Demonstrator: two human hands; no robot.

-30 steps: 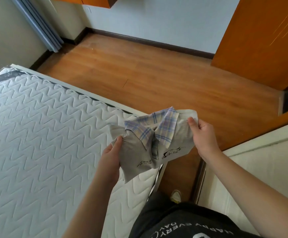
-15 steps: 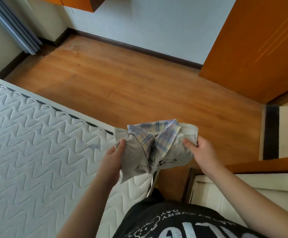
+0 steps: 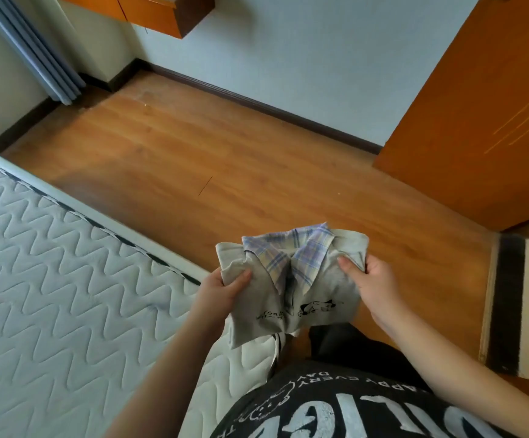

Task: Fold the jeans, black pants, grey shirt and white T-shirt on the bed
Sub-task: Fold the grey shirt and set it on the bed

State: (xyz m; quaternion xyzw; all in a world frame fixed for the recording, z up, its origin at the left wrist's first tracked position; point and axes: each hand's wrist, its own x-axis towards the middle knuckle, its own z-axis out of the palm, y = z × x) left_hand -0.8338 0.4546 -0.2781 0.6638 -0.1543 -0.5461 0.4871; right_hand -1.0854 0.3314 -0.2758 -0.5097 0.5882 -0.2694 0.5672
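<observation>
Shirt: the grey shirt [image 3: 291, 289] is folded into a small bundle and held up in the air, in the lower middle of the frame, above the bed corner and the floor.
Collar: a checked collar [image 3: 288, 251] in purple, yellow and white lies on top of the bundle, with both points turned down toward the person.
Print: a small black drawing and some writing [image 3: 301, 309] show on the grey cloth under the collar; the words are too small to read.
Left hand: the left hand [image 3: 217, 287] grips the left side of the shirt, thumb on the front, the other fingers hidden behind the cloth.
Right hand: the right hand [image 3: 372, 279] grips the right side, thumb pressed on the front, fingers curled round the edge.
Bed: the bed [image 3: 51, 279] has a white quilted mattress with a zigzag pattern and fills the lower left of the frame; its corner is under the shirt.
Person's top: a black T-shirt [image 3: 336, 406] with white letters is at the bottom of the frame.
Floor: the wooden floor [image 3: 225, 159] runs across the middle.
Door: an orange wooden door [image 3: 484, 105] stands at the upper right.
Curtain: a blue-grey curtain [image 3: 32, 49] hangs at the upper left.
Cabinet: an orange cabinet [image 3: 149, 11] is fixed on the wall at the top.
</observation>
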